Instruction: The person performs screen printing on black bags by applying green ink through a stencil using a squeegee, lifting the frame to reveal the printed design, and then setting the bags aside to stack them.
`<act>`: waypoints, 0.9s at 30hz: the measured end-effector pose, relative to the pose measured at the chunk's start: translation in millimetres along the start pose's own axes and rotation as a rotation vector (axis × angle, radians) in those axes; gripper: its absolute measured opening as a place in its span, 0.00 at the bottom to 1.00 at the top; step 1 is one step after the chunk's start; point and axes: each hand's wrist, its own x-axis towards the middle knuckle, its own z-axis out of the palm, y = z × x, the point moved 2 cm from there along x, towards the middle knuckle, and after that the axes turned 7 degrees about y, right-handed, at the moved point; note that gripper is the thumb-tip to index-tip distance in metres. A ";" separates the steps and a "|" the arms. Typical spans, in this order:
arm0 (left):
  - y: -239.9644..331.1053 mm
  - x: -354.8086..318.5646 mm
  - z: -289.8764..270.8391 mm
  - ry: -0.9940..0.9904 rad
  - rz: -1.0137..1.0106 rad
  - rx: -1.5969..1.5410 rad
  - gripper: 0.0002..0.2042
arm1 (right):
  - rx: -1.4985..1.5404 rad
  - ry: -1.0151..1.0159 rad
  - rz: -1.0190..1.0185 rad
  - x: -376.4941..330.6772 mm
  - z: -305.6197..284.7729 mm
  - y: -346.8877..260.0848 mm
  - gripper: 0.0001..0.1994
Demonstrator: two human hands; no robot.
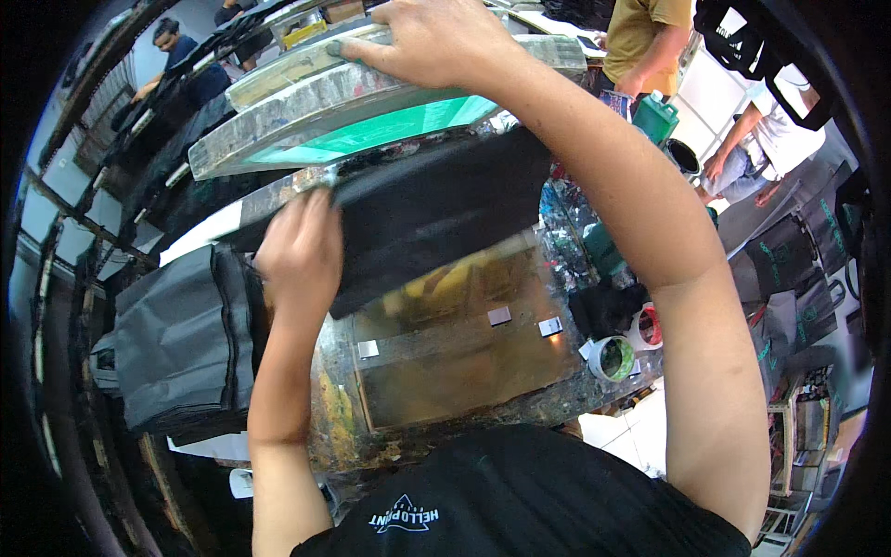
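Note:
My right hand (pixel 432 45) reaches to the far side and grips the upper edge of a screen-printing frame (pixel 278 130). The frame is tilted up, and its green mesh (pixel 390 135) shows below the worn, pale border. My left hand (pixel 304 243), a little blurred, is closed at the left part of a black fabric bag (pixel 436 209); its fingertips are partly hidden. The bag lies across the far part of a brownish printing board (pixel 464 376), below the raised frame. Small pale tabs (pixel 368 349) sit on the board.
A thick stack of dark bags (pixel 176 334) stands at the left. Right of the board are a tub with green residue (pixel 613 358), a white-and-red tub (pixel 647 327) and a black cloth (pixel 608 309). A green jerrycan (pixel 656 118) stands farther back. Other people work at the far side.

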 end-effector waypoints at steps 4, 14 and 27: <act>40.5 -49.0 -99.5 -0.045 0.058 0.004 0.20 | -0.024 -0.116 0.040 -4.5 -1.8 8.9 0.35; 94.7 -223.6 -32.9 -0.672 -0.366 -0.081 0.18 | -0.024 0.054 0.058 -23.5 -6.0 -9.3 0.39; 70.6 -192.0 29.4 -0.771 -0.290 0.038 0.22 | 0.015 0.028 0.005 -23.8 -0.3 -7.3 0.36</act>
